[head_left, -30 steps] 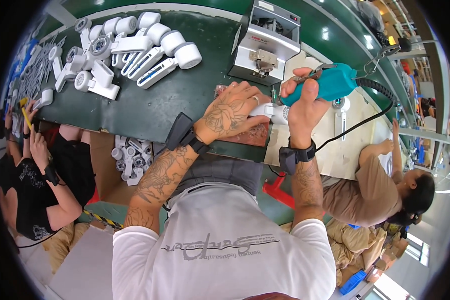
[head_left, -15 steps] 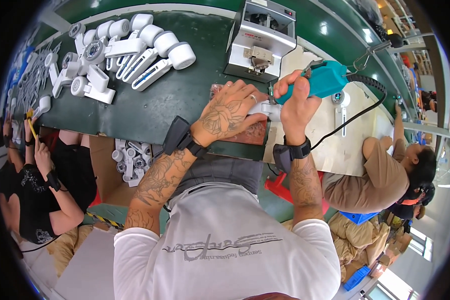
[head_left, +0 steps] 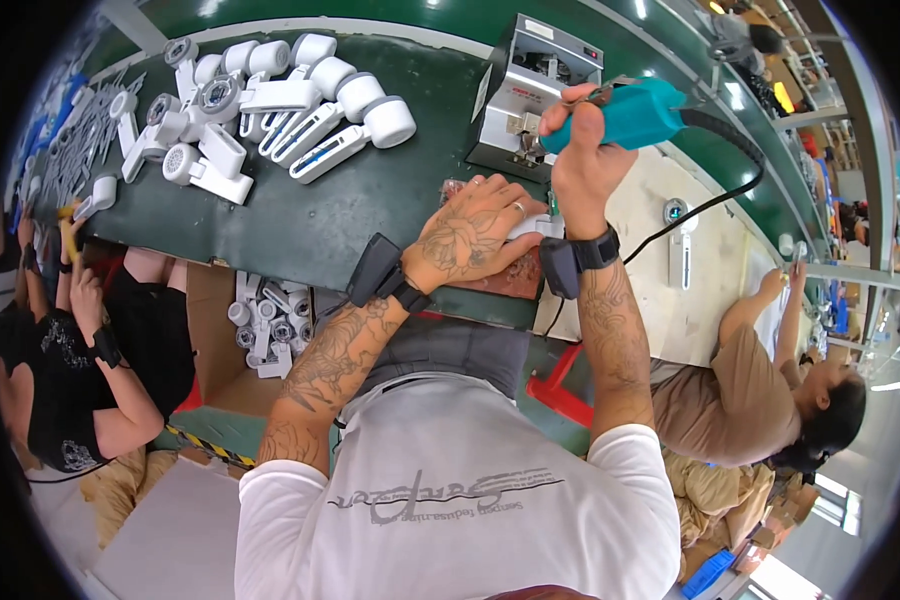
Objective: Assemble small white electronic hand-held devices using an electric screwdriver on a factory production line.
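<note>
My left hand (head_left: 473, 236) lies with its fingers wrapped over a white plastic part (head_left: 542, 227), most of which the hand hides. It presses on a reddish-brown pad (head_left: 500, 280) at the bench edge. In my right hand (head_left: 587, 168) is a teal electric screwdriver (head_left: 638, 113), gripped round its body and raised. The driver's front end is at the face of a silver-grey screw feeder (head_left: 560, 70) standing behind the pad; its bit is hidden by my fingers and the machine.
White handheld fans (head_left: 310, 125) lie heaped on the green bench (head_left: 350, 215) at the left. One white fan (head_left: 679, 245) lies on the pale sheet (head_left: 635, 290) at the right. A black cable (head_left: 705, 205) hangs from the driver. Co-workers sit on both sides; a carton (head_left: 215, 330) of white parts stands below.
My right hand has lifted the screwdriver up and away from the white part, to the screw feeder. My left hand has stayed on the part. The view has shifted slightly.
</note>
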A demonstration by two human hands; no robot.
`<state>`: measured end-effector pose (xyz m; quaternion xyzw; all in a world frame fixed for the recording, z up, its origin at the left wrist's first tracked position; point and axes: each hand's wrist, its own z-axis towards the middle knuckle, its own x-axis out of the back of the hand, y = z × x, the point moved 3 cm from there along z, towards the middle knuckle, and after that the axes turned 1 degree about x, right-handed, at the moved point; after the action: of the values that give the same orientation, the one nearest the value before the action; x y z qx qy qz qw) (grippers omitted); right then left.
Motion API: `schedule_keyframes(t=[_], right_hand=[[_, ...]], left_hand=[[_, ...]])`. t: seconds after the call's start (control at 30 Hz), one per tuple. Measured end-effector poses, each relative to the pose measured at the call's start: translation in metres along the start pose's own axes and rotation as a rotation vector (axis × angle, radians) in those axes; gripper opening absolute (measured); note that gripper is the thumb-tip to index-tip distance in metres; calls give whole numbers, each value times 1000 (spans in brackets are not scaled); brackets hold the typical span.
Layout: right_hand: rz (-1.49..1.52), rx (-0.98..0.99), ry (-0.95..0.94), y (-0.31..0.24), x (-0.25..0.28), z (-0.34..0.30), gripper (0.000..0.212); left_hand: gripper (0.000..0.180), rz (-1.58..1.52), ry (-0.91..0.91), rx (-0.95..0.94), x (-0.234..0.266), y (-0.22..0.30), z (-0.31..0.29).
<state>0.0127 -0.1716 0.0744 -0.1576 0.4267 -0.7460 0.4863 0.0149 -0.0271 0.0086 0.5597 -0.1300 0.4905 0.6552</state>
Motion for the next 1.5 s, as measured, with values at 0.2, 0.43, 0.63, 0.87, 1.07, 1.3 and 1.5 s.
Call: schedule_keyframes(t=[0.2,0.43,0.63,0.87,1.07,1.3,1.5], right_hand=[[14,-36,2,6,1,1,29],[-112,-196,93,-32,12,-22,52],[-20,-232,117,-53,44,-56,59],[18,-262,135,-48,44,-68,53],[46,-246,113,-37,48,-80,44],[-6,-266,127,-36,50,-78,56],[44,-259,110,-32,46,-77,54]], left_hand=[[35,10,27,-22,-2,1,-1],[36,-30,8,28,-1,0,-1],[34,-64,24,9,-2,-1,3],[37,-45,26,10,-3,-1,1],[37,-23,18,21,-3,4,1],[32,13,20,-8,2,10,7],[32,-5,68,-36,4,5,5]])
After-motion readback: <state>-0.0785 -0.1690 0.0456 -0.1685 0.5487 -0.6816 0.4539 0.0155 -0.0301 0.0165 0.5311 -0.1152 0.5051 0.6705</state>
